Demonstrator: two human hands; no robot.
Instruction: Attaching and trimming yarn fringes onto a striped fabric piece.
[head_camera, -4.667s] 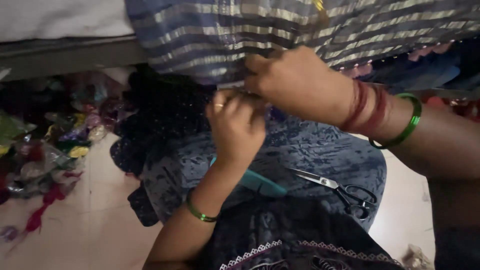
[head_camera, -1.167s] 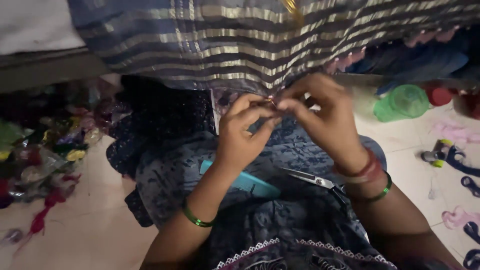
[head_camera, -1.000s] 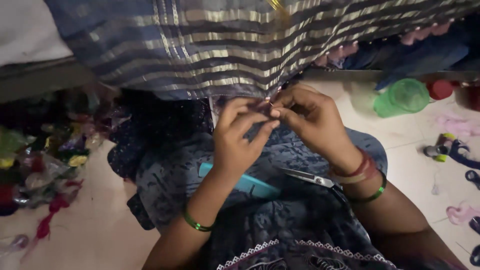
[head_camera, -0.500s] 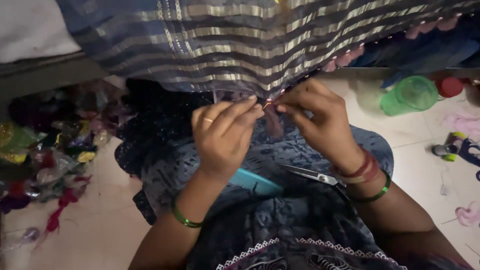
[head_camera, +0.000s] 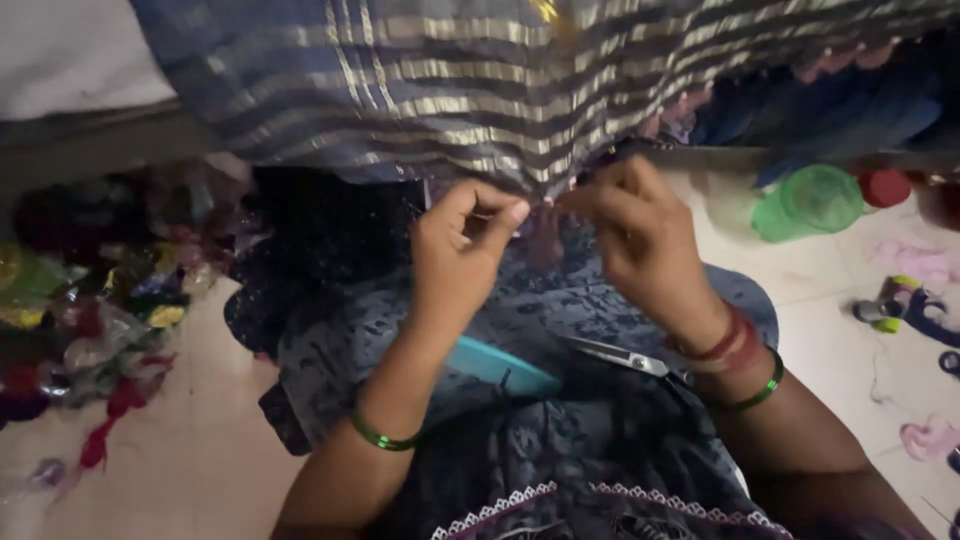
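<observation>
Striped cloth (head_camera: 480, 90) hung above both hands, its lower edge pinched by left hand (head_camera: 462, 250) and right hand (head_camera: 645, 245). Scissors (head_camera: 620, 355) laid on lap below.

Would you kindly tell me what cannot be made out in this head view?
- What the left hand and right hand pinch at the striped cloth edge: too small, covered by fingertips.
- Scissors handles: hidden under the right wrist.
- Teal object on the lap: partly under the left forearm.
- Colourful heap: blurred.
</observation>
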